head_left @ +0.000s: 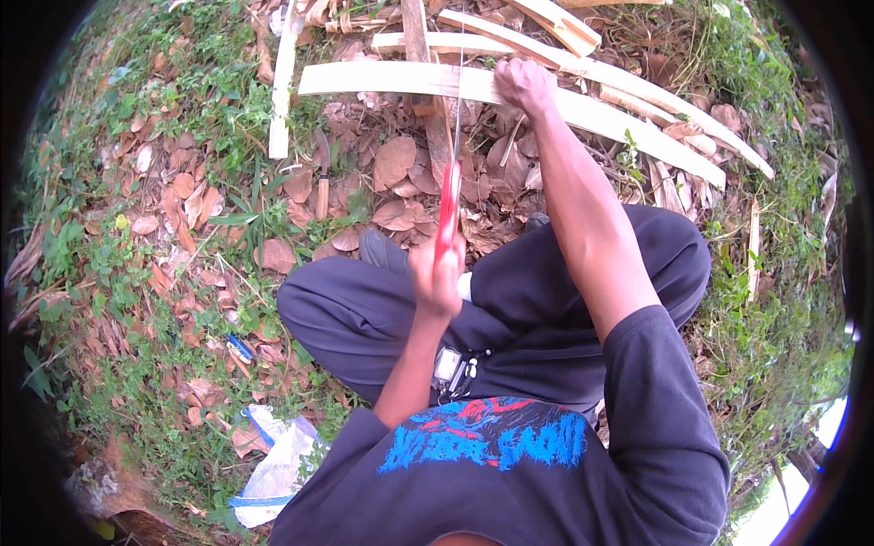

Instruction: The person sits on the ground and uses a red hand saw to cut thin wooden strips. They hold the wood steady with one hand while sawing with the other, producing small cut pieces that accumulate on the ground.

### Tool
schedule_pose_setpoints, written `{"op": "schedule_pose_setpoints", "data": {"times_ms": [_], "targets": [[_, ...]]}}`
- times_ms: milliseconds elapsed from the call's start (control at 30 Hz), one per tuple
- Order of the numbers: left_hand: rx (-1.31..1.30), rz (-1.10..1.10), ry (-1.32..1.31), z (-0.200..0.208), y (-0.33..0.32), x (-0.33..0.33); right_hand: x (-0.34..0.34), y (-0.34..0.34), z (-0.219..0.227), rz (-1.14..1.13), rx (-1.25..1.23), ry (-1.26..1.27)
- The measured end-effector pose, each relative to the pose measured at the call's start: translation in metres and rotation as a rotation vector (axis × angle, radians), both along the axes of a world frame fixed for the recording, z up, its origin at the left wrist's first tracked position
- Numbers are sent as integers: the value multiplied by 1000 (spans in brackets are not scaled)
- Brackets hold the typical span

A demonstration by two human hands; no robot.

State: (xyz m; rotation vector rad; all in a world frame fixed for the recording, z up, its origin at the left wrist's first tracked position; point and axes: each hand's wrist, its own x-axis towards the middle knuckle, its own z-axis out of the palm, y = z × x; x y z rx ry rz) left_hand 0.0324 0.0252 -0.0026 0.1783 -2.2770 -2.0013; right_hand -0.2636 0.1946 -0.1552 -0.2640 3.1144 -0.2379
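Observation:
My left hand is closed around the red handle of a saw. The thin blade, seen nearly edge-on, points away from me and crosses a long pale wooden slat. My right hand is closed on that slat just right of the blade, pressing it from above. Beneath the slat runs a darker length of wood, lying lengthwise under the cut. How deep the blade sits in the wood cannot be made out.
More pale slats lie beyond and to the right; another slat lies left. A wooden-handled knife rests among dry leaves. A blue object and a white plastic bag are on the grass at left. My crossed legs are close below.

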Motion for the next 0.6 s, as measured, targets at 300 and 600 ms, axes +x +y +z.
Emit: {"op": "schedule_pose_setpoints", "data": {"times_ms": [300,600], "targets": [[19,-151,-93,-7,-22,2,7,-4,27,-67,-36,2],[127,-27,-182,6,10,-46,1,-3,13,-62,-75,-50]]}}
